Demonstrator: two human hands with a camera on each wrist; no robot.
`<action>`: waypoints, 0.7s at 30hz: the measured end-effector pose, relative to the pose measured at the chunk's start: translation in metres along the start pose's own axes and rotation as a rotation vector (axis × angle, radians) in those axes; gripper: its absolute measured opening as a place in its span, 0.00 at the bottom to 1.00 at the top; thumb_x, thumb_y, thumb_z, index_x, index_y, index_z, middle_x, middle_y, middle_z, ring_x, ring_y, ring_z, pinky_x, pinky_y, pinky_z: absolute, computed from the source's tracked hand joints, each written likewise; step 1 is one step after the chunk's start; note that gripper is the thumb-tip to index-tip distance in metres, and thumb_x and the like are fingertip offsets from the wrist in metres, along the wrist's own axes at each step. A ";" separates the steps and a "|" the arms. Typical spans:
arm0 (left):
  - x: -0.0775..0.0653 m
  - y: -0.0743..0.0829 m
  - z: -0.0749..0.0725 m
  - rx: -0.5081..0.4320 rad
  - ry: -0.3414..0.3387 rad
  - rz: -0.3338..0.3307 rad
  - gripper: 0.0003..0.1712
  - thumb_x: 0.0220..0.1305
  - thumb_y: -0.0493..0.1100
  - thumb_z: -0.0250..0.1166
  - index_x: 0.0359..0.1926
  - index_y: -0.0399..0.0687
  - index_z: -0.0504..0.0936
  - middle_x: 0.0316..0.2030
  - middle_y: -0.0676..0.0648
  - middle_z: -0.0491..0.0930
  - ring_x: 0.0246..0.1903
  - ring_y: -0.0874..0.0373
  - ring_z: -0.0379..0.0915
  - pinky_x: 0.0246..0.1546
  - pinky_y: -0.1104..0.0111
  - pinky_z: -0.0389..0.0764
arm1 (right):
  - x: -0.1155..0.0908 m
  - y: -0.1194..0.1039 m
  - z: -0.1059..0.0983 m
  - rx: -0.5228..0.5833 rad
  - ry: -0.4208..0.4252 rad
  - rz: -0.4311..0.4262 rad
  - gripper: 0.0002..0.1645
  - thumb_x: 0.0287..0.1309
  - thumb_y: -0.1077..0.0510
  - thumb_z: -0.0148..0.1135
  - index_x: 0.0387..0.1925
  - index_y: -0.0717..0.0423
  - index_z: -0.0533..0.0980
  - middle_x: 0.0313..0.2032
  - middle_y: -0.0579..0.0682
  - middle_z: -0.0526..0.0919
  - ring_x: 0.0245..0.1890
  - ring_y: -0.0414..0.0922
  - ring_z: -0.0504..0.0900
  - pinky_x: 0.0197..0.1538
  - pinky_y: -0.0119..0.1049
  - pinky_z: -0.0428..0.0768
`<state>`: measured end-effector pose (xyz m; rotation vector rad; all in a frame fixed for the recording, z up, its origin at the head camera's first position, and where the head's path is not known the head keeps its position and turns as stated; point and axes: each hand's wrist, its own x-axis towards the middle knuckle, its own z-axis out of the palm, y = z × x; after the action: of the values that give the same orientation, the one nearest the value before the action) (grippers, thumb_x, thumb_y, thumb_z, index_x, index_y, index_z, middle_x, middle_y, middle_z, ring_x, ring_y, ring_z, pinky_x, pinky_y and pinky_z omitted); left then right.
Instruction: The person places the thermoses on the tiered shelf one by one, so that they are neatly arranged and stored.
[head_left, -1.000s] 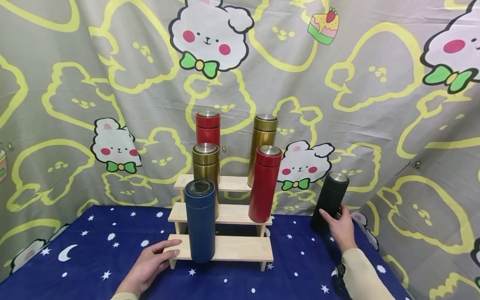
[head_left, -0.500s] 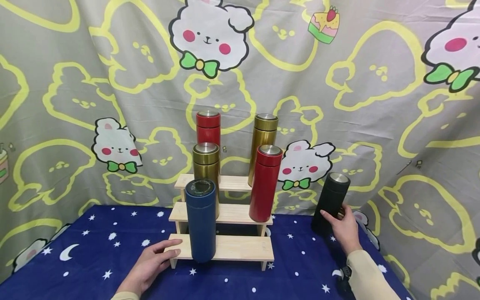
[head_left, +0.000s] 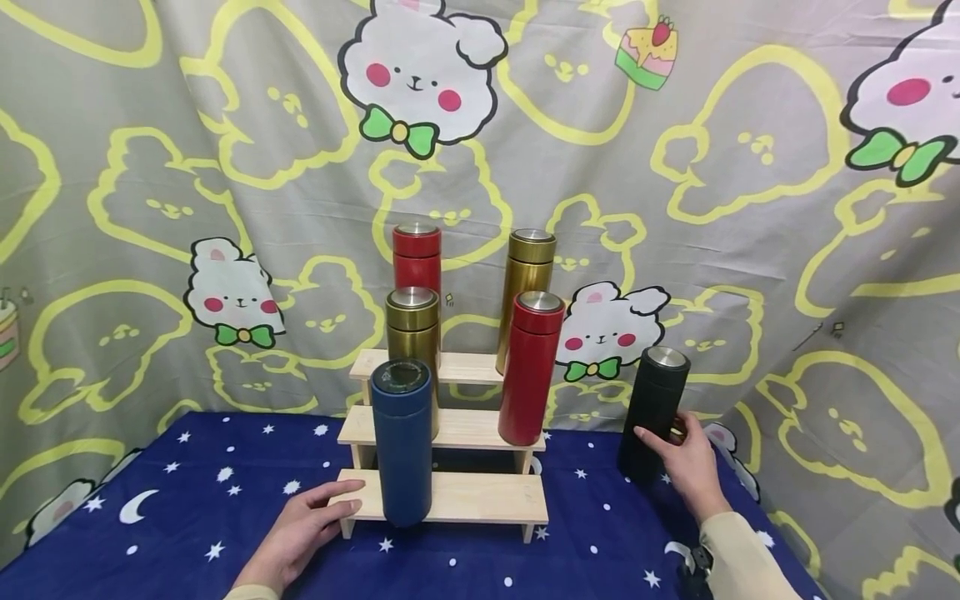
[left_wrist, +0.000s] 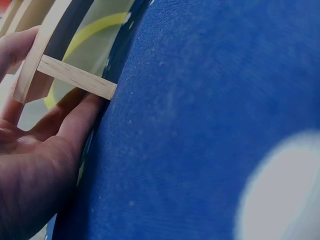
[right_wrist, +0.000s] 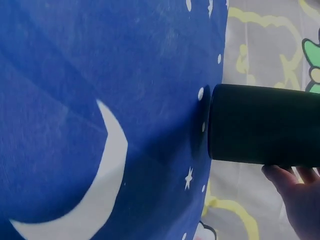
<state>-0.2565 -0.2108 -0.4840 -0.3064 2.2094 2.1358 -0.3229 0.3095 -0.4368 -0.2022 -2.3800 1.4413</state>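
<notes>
My right hand (head_left: 690, 462) grips a black vacuum flask (head_left: 654, 408) with a steel lid top, thumb in front and fingers behind. The flask is nearly upright over the cloth at the right; its dark base (right_wrist: 217, 122) shows close over the cloth in the right wrist view. At the left end of a three-step wooden display stand (head_left: 487, 497), my left hand (head_left: 300, 529) pinches the lowest step, thumb above and fingers lower, by the stand's leg (left_wrist: 77, 77). Just right of that hand, a blue flask (head_left: 402, 454) stands on this step.
On the middle step stand a gold flask (head_left: 412, 333) and a red flask (head_left: 531, 371). Another red flask (head_left: 417, 258) and a gold one (head_left: 529, 279) occupy the top step. A starry blue cloth (head_left: 247, 500) covers the table, and a patterned curtain (head_left: 465, 192) hangs behind.
My right hand has shifted the black flask slightly left and nearer to me, and it leans less. The left hand and the stand have stayed put.
</notes>
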 end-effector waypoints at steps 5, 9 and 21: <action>0.000 0.000 0.000 0.001 -0.003 0.004 0.23 0.57 0.40 0.73 0.54 0.37 0.83 0.66 0.33 0.64 0.52 0.50 0.72 0.54 0.51 0.75 | -0.006 -0.006 -0.001 -0.004 -0.014 -0.018 0.50 0.59 0.44 0.69 0.71 0.62 0.56 0.62 0.66 0.67 0.61 0.63 0.69 0.59 0.56 0.70; 0.000 0.000 0.000 0.005 0.000 0.004 0.23 0.57 0.40 0.73 0.54 0.38 0.83 0.66 0.32 0.64 0.53 0.49 0.72 0.55 0.50 0.74 | -0.013 -0.011 -0.002 -0.011 -0.029 -0.018 0.51 0.58 0.43 0.70 0.72 0.61 0.56 0.63 0.66 0.67 0.62 0.62 0.68 0.60 0.57 0.68; 0.000 0.000 -0.001 0.024 0.002 -0.007 0.24 0.58 0.42 0.73 0.54 0.38 0.83 0.66 0.32 0.64 0.54 0.48 0.71 0.57 0.47 0.71 | -0.024 -0.016 0.000 -0.017 -0.072 0.007 0.54 0.55 0.43 0.72 0.72 0.62 0.55 0.63 0.67 0.67 0.63 0.61 0.66 0.62 0.56 0.67</action>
<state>-0.2562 -0.2116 -0.4836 -0.3141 2.2300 2.1042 -0.2999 0.2946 -0.4280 -0.1658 -2.4520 1.4561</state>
